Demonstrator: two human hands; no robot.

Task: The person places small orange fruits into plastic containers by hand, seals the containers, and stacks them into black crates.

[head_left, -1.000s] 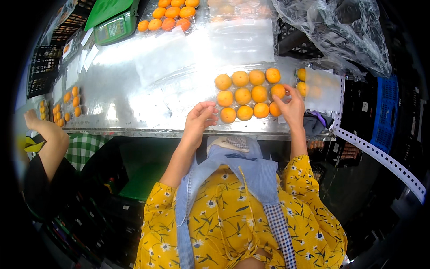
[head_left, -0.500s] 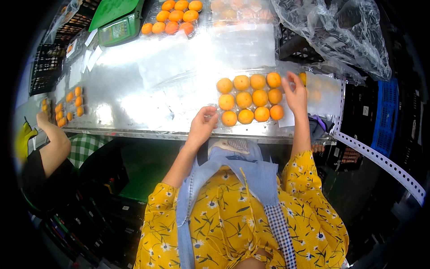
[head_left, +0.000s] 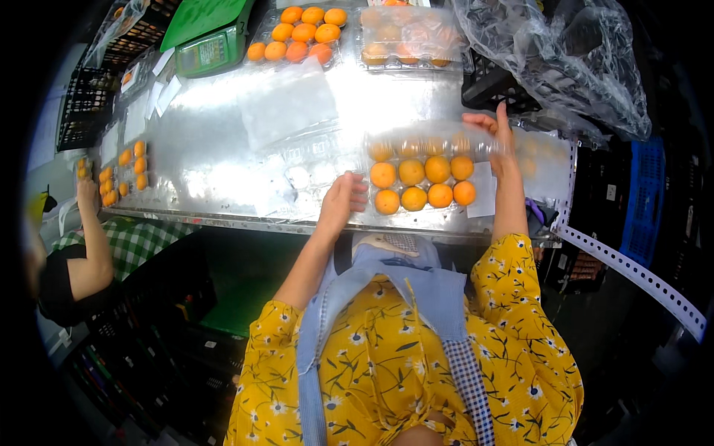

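A clear plastic clamshell tray (head_left: 369, 186) of orange citrus fruit (head_left: 411, 172) lies near the table's front edge. Its clear lid (head_left: 439, 141) stands partly folded over the back row, which shows through it. At the lid's right end is my right hand (head_left: 503, 145), fingers stretched and spread, touching the plastic; whether it grips is not plain, but the fingers look unclosed. My left hand (head_left: 342, 202) hovers just left of the tray, empty, with its fingers apart. White paper (head_left: 482, 189) lies against the tray's right side.
Beyond are another open fruit tray (head_left: 303, 33), a closed clamshell (head_left: 409, 37) and a green scale (head_left: 204, 52). Crumpled clear plastic (head_left: 558, 59) covers a black crate at the back right. At the left, another person's hand (head_left: 88, 191) is beside more fruit trays (head_left: 134, 171).
The lid has come up over the tray's back row. My right hand has moved up and a little right, with the lid. The left hand shifted slightly right. The other person's arm also moved.
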